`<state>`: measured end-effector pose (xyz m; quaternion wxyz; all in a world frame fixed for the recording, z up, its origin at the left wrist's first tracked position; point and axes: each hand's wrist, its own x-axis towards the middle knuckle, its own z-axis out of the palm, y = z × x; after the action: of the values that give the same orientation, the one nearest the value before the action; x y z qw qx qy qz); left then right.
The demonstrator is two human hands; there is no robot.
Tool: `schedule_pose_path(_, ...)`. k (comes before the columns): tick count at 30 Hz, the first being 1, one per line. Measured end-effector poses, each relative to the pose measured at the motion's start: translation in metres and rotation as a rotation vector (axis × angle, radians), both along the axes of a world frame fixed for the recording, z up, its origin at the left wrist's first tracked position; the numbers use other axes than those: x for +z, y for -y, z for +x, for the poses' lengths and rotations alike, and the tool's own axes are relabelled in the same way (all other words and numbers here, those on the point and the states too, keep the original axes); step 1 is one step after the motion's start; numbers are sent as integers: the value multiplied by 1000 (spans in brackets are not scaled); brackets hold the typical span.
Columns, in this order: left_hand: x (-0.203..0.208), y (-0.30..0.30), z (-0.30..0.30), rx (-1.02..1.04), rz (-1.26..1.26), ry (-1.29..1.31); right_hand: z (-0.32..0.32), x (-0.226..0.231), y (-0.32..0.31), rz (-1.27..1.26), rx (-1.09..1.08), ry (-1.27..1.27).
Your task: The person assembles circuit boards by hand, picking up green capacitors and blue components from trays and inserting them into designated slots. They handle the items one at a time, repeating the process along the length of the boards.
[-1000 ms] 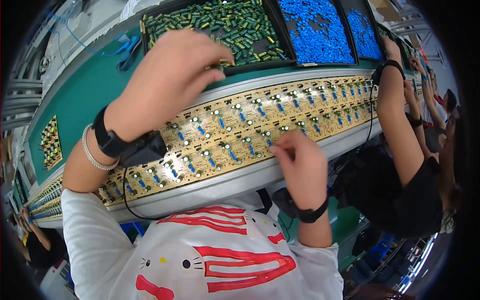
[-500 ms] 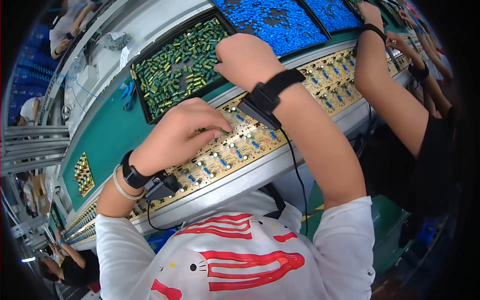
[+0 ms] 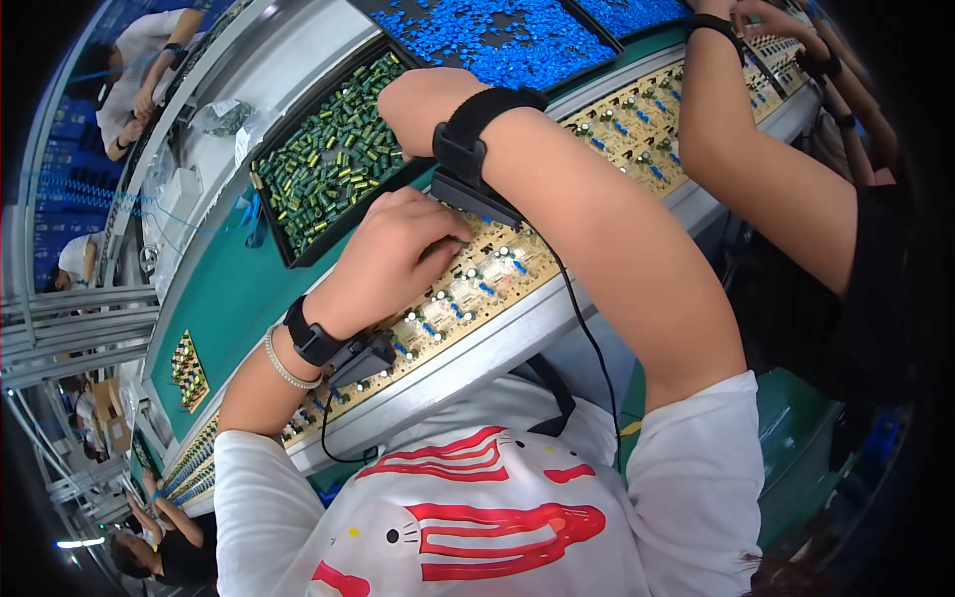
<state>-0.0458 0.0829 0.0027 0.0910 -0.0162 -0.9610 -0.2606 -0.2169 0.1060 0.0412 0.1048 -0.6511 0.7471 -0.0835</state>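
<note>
My left hand (image 3: 393, 254) is bent over the row of tan circuit boards (image 3: 507, 274), its fingertips and thumb pinched together just above the boards. Whatever sits between those fingertips is too small and hidden to make out. Over the right edge of a black tray of green cylindrical capacitors (image 3: 328, 149) hangs my right hand (image 3: 428, 111), back of the hand up. Its fingers are curled out of sight, so their grip does not show. The boards carry small blue parts, white-topped parts and green parts. Both wrists wear black straps with small black devices.
Trays of blue components (image 3: 497, 40) stand beyond my right hand. A loose populated board (image 3: 187, 370) and blue-handled cutters (image 3: 253, 217) lie on the green mat (image 3: 214, 289). At the right, a co-worker's arm (image 3: 736, 149) reaches over the same line. A black cable (image 3: 587, 328) hangs from my right wrist.
My left hand has gone from holding a green capacitor above the boards to pressing its fingertips lower, close to them. My right hand appears further left over the capacitor tray as the view shifts.
</note>
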Motion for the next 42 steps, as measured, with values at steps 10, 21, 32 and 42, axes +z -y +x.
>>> schedule_pose_path(10, 3, 0, -6, -53, -48, 10, -13, -9, -3, -38, 10, -23)
schedule_pose_path(21, -5, -3, 9, -148, -443, -107, -18, -37, -2, -347, 130, 172)
schedule_pose_path(32, -10, 11, 8, 48, -392, -352, -37, -34, -30, -308, 0, 649)
schedule_pose_path(42, -8, 102, 19, 339, -221, -60, 28, -33, -155, -322, -280, 918)
